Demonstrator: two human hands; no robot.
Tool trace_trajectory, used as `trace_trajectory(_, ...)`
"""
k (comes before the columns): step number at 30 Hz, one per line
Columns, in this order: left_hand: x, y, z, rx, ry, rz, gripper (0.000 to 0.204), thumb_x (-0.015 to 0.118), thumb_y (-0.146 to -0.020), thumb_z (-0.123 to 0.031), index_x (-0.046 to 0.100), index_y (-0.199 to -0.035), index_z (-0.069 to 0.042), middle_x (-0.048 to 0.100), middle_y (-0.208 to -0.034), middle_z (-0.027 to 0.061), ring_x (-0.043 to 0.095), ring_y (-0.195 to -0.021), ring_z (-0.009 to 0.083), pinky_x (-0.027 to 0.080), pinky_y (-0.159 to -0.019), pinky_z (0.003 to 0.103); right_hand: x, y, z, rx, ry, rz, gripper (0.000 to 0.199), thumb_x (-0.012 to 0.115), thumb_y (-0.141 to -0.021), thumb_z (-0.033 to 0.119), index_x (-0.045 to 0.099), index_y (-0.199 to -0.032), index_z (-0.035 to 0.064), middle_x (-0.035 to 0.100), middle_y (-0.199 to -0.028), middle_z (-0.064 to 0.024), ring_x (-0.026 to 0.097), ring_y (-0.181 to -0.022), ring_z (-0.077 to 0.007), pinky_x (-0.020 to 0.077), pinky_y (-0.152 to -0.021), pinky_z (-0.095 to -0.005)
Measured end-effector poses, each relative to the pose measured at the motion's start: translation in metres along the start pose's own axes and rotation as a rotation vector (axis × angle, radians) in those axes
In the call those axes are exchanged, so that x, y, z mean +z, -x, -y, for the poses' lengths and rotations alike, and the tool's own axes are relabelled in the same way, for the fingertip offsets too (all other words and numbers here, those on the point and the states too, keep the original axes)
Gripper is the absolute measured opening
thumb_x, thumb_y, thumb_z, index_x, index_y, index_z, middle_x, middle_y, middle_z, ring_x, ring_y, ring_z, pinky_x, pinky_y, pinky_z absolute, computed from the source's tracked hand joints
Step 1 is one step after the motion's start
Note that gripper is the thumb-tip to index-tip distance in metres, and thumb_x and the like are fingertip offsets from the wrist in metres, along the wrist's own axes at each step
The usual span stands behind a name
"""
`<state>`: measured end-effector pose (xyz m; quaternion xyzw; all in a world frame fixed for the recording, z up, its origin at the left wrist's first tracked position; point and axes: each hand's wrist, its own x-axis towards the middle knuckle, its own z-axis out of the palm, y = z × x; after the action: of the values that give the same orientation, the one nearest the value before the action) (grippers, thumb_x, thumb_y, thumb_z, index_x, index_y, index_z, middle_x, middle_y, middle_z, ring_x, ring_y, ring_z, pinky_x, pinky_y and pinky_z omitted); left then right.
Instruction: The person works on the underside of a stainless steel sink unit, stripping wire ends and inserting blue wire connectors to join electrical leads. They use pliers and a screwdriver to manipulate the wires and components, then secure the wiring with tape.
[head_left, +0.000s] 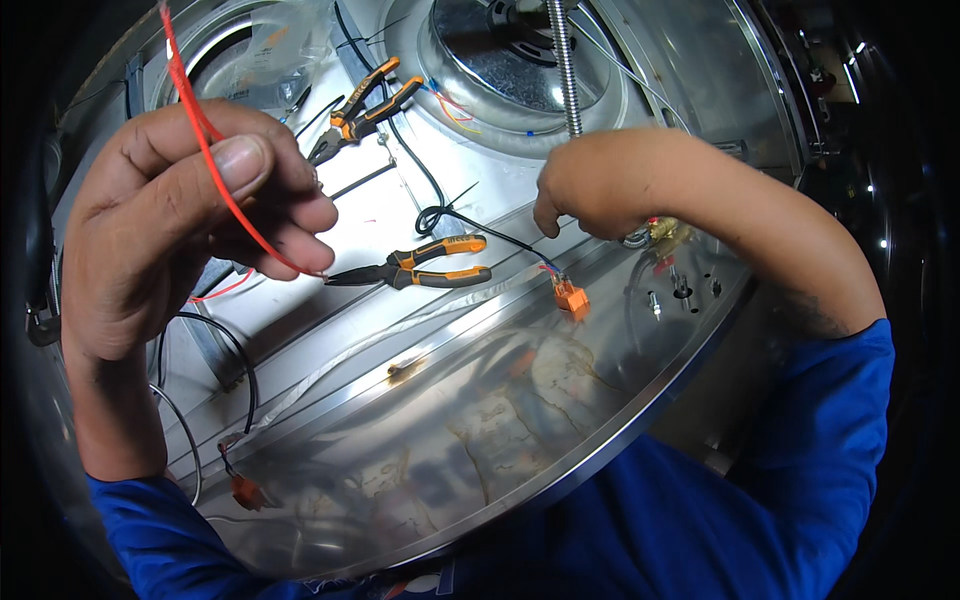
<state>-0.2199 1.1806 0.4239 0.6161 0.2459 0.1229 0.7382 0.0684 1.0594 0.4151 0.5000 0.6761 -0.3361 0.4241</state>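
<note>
My left hand (190,190) is raised at the left, its thumb and fingers pinched on a thin red wire (235,205). One end of the wire rises past the fingers to the top edge; the lower end hangs near the tip of long-nose pliers (410,266) with orange-and-black handles. My right hand (605,185) hovers over the metal panel, below a ribbed metal hose (566,70). Its fingers bend downward and are mostly hidden behind the back of the hand, so what they hold, if anything, does not show. A brass fitting (668,238) is partly covered by the right forearm.
More orange-handled pliers (365,112) lie farther back. A black cable (432,185) leads to an orange connector (571,298); another orange connector (247,492) sits at lower left. A white sleeve (330,365) crosses the panel. Behind stands a round metal housing (520,75). The curved steel rim (590,455) is nearest me.
</note>
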Motion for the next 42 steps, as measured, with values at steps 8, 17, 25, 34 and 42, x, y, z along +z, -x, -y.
trace_trajectory(8, 0.014, 0.006, 0.003, -0.025, 0.011, -0.033, 0.038, 0.057, -0.1, -0.032, 0.062, -0.096, 0.006, 0.067, -0.08, 0.0191, 0.063, -0.048, 0.0174, 0.051, -0.046, 0.024, 0.029, -0.049, -0.005, 0.002, -0.104, 0.207, 0.042, 0.058, -0.091, 0.008, 0.065, -0.133, 0.0093, 0.071, -0.12, -0.018, 0.068, -0.111, -0.0345, 0.0528, -0.094, -0.0441)
trace_trajectory(17, -0.009, 0.004, 0.011, 0.079, -0.015, -0.161, 0.044, 0.042, -0.108, -0.037, 0.055, -0.106, 0.005, 0.058, -0.074, 0.0102, 0.046, -0.038, 0.0093, 0.041, -0.038, 0.02, 0.058, -0.104, 0.002, -0.009, -0.409, 0.227, 0.036, 0.074, -0.087, 0.016, 0.064, -0.119, 0.0049, 0.072, -0.103, -0.0173, 0.071, -0.094, -0.0282, 0.0553, -0.081, -0.0387)
trace_trajectory(25, -0.008, -0.007, 0.006, 0.113, -0.002, -0.202, 0.057, 0.039, -0.11, -0.043, 0.046, -0.13, 0.009, 0.052, -0.078, 0.0037, 0.044, -0.042, 0.0036, 0.034, -0.041, 0.015, 0.032, -0.078, -0.023, -0.001, -1.135, 0.254, 0.014, 0.072, -0.09, 0.002, 0.07, -0.104, 0.001, 0.073, -0.094, -0.0085, 0.073, -0.078, -0.0165, 0.0608, -0.069, -0.0293)
trace_trajectory(34, -0.03, -0.044, 0.032, 0.384, 0.165, 0.013, 0.054, 0.041, -0.108, -0.055, 0.05, -0.105, -0.002, 0.049, -0.097, 0.0076, 0.04, -0.057, 0.0012, 0.036, -0.053, 0.015, 0.017, -0.04, -0.033, -0.172, -1.083, 0.137, 0.029, 0.073, -0.083, 0.0, 0.072, -0.112, -0.0008, 0.074, -0.102, -0.0104, 0.072, -0.089, -0.0184, 0.0597, -0.08, -0.03)
trace_trajectory(42, -0.035, -0.052, 0.031, 0.491, 0.097, 0.067, 0.052, 0.039, -0.11, -0.035, 0.056, -0.132, 0.009, 0.057, -0.122, 0.0143, 0.048, -0.086, 0.0125, 0.039, -0.073, 0.023, 0.038, -0.051, -0.014, -0.364, -0.502, -0.037, 0.041, 0.079, -0.074, -0.002, 0.074, -0.114, 0.0072, 0.071, -0.117, -0.0088, 0.068, -0.107, -0.0229, 0.0549, -0.089, -0.036)
